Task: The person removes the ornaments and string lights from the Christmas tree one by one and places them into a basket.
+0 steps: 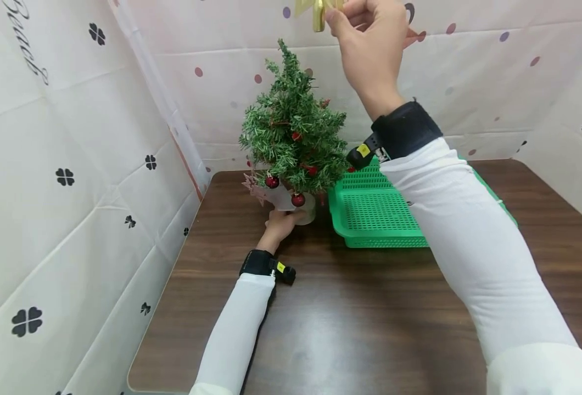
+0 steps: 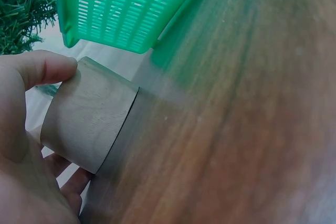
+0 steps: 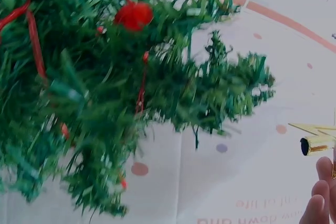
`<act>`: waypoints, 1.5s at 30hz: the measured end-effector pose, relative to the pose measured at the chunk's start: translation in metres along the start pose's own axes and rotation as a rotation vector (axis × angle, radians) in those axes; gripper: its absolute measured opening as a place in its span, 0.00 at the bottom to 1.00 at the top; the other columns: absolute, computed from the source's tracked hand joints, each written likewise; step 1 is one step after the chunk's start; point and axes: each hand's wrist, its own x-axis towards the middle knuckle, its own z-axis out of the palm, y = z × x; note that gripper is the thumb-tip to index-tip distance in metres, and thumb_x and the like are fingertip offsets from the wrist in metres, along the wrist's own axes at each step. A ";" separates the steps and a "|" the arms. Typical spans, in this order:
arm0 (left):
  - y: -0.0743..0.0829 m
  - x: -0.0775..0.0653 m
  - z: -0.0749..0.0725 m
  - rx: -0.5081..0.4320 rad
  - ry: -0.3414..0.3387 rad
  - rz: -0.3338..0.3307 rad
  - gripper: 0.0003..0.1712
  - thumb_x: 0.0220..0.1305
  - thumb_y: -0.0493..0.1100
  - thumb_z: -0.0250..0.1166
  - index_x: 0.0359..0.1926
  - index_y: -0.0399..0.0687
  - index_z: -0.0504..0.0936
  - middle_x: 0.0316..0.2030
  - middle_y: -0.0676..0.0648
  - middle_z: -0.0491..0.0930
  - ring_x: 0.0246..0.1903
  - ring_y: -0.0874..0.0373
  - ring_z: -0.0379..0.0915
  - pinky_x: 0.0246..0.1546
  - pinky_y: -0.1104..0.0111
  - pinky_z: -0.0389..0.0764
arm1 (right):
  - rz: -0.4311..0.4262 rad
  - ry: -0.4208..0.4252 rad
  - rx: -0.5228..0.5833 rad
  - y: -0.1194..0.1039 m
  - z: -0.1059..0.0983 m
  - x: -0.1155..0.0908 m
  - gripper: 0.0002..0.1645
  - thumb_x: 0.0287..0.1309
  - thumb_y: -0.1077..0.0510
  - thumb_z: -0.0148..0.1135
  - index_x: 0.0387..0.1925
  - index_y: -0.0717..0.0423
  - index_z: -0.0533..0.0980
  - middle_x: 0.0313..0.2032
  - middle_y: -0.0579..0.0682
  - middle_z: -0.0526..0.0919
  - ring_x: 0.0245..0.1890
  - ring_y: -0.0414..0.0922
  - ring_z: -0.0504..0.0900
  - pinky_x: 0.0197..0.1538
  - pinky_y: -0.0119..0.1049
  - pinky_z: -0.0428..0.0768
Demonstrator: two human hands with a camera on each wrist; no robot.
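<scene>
A small artificial Christmas tree (image 1: 293, 123) stands upright near the back of the table, hung with red ornaments. My left hand (image 1: 280, 224) grips its round, pale base (image 2: 94, 114), with the thumb at the upper edge and fingers around the far side. High above the tree and to its right, my right hand (image 1: 377, 52) pinches a gold star tree topper (image 1: 319, 16) between thumb and fingers. The topper's hollow tube (image 3: 315, 146) shows in the right wrist view, apart from the tree's tip (image 3: 265, 80). The star's upper part is cut off in the head view.
A green plastic basket (image 1: 387, 241) stands right of the tree, partly covered by my right forearm. Beside the base, a pink star-shaped decoration (image 1: 255, 189) shows under the left branches. A patterned cloth (image 1: 212, 33) hangs behind and along the sides of the brown table (image 1: 350, 323).
</scene>
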 end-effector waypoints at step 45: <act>-0.003 0.001 0.000 0.019 0.005 0.047 0.41 0.65 0.54 0.62 0.77 0.69 0.61 0.72 0.48 0.70 0.74 0.36 0.56 0.71 0.28 0.43 | 0.199 0.069 -0.152 0.102 -0.132 -0.131 0.12 0.62 0.57 0.72 0.37 0.64 0.89 0.21 0.31 0.83 0.20 0.35 0.78 0.27 0.27 0.75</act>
